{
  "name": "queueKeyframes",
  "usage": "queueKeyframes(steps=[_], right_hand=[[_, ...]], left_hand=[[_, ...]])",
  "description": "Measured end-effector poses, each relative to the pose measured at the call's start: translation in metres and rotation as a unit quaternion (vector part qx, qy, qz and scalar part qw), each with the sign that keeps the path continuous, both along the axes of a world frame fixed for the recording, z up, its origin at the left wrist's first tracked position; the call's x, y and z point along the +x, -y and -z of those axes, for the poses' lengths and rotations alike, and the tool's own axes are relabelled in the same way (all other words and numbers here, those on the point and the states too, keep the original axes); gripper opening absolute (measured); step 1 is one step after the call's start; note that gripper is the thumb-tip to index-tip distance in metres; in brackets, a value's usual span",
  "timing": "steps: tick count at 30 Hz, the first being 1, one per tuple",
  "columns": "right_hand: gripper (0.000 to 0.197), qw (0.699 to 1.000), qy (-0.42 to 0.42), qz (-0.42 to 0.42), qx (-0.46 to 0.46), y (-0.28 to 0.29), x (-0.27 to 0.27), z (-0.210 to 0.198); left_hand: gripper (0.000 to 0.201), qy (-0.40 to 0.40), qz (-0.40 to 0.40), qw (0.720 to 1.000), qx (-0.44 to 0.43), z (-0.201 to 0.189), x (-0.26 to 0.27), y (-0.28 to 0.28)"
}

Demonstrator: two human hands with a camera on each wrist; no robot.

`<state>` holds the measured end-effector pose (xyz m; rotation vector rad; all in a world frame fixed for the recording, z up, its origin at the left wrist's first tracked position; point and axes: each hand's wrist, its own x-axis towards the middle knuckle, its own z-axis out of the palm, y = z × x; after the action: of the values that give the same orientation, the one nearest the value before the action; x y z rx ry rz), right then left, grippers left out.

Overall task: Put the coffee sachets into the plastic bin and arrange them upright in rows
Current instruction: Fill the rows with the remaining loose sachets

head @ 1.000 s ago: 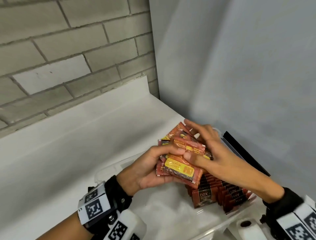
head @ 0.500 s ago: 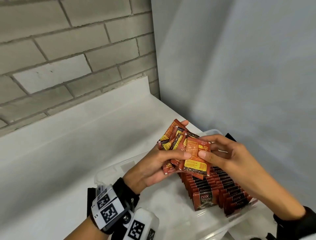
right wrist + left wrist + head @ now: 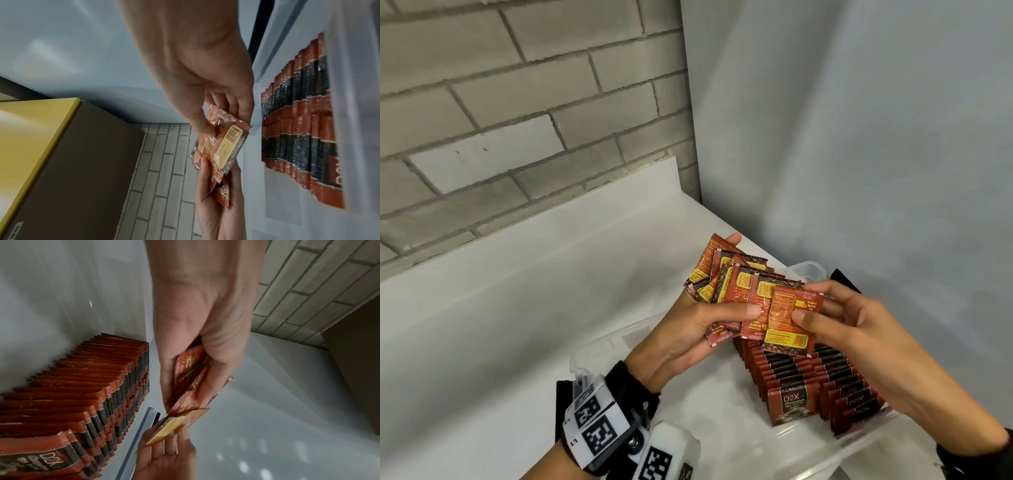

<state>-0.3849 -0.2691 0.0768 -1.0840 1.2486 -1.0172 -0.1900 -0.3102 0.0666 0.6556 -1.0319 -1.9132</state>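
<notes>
Pinching one coffee sachet (image 3: 789, 320) between thumb and fingers, the right hand (image 3: 859, 337) holds it at the near end of a fanned bundle of sachets (image 3: 732, 282). The left hand (image 3: 688, 337) grips that bundle, thumb pressed across its printed faces, fingers curled behind. Both hands are raised above the clear plastic bin (image 3: 599, 342). Directly below the grip, two rows of sachets (image 3: 808, 380) stand upright on edge inside the bin, packed against its right side. The bin rests on a white counter (image 3: 500, 308) in a corner beside a grey brick wall (image 3: 517, 102).
</notes>
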Motion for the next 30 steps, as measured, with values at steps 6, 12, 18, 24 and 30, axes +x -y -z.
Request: queueKeyframes(steps=[6,12,18,24,30], right_hand=[[0.030,1.000,0.009,0.017,0.017,0.001,0.000,0.002],[0.041,0.997,0.056,0.004,0.051,-0.002,0.005,0.001],[0.042,0.994,0.081,0.026,0.067,-0.003,0.007,0.000],[0.041,0.980,0.149,-0.001,0.134,-0.007,0.011,-0.004],[0.037,0.963,0.203,-0.019,0.177,-0.008,0.013,-0.005]], left_hand=[[0.040,-0.002,-0.008,0.999,0.044,-0.001,-0.001,-0.001],[0.061,-0.023,-0.004,1.000,0.009,-0.003,0.000,-0.001],[0.060,-0.009,-0.018,1.000,-0.002,-0.001,-0.002,-0.001],[0.034,-0.041,-0.072,0.996,0.021,-0.002,-0.003,0.001],[0.039,-0.047,-0.085,0.995,0.008,-0.002,-0.002,0.001]])
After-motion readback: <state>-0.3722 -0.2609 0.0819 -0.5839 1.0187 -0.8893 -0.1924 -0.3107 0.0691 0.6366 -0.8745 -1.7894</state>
